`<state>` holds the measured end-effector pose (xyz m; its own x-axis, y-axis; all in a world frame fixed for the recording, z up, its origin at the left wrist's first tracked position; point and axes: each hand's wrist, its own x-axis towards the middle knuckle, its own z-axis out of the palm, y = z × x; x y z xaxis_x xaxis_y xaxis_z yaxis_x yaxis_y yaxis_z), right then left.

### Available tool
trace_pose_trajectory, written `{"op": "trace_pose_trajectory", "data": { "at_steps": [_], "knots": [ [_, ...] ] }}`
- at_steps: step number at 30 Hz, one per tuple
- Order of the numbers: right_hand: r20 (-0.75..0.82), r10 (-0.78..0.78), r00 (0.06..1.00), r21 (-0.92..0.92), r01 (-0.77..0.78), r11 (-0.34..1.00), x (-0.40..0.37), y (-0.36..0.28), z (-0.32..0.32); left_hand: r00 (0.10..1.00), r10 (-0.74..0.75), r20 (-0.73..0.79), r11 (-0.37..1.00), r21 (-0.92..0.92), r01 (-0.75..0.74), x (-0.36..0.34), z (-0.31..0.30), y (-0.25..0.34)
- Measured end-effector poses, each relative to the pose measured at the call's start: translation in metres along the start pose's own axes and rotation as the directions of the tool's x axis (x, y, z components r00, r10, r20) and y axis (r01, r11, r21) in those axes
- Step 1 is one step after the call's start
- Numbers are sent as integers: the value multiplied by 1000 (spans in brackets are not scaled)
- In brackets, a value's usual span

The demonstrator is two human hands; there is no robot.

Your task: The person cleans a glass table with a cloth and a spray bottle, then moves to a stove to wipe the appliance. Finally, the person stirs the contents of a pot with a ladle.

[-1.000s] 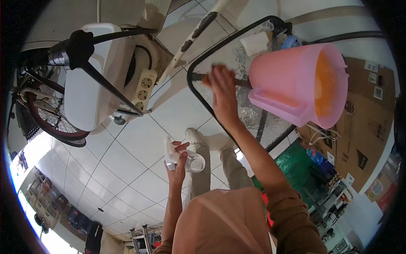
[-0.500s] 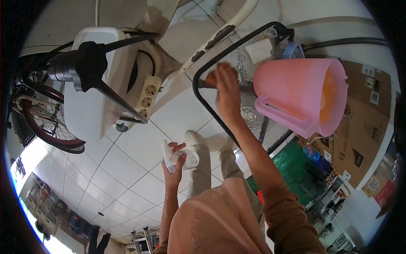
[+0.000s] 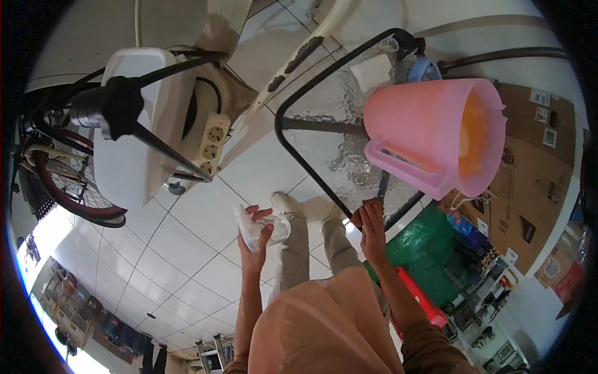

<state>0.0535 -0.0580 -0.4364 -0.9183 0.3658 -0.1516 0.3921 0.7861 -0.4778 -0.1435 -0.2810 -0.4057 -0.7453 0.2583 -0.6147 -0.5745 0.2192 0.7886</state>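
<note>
Clear plastic shows in the left hand [image 3: 255, 232], which I see curled around what looks like a spray bottle [image 3: 281, 230] above the white-tiled floor [image 3: 196, 249], while the right hand [image 3: 372, 227] has its bunched fingers pinching a brown pad [image 3: 357, 218] at the near edge of the rippled glass tabletop [image 3: 360, 166]. A pink pitcher [image 3: 408, 115] is on that tabletop, near cardboard boxes [image 3: 539, 184]; from here I can't identify the orange thing [image 3: 476, 140] at its mouth, and fingers hide most of the pad.

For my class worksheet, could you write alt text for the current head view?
A person's right hand holds a brown item at the edge of a black-framed glass table bearing a pink jug; the left hand grips a clear container.
</note>
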Motion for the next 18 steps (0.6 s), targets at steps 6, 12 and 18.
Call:
{"op": "trace_pose_trajectory", "data": {
  "at_steps": [6, 12, 18],
  "knots": [
    [-192, -123, 974, 51, 136, 989, 89, -22, 25, 997, 8, -73, 999, 35, -5, -6, 15, -1],
    [-217, -180, 959, 229, 229, 946, 160, -44, 29, 996, 72, -59, 990, 126, -64, -32, 46, 7],
    [-33, -399, 916, 266, 393, 880, 16, 67, -14, 996, 88, 26, 985, 148, -91, -60, 69, 33]
  ]
}}
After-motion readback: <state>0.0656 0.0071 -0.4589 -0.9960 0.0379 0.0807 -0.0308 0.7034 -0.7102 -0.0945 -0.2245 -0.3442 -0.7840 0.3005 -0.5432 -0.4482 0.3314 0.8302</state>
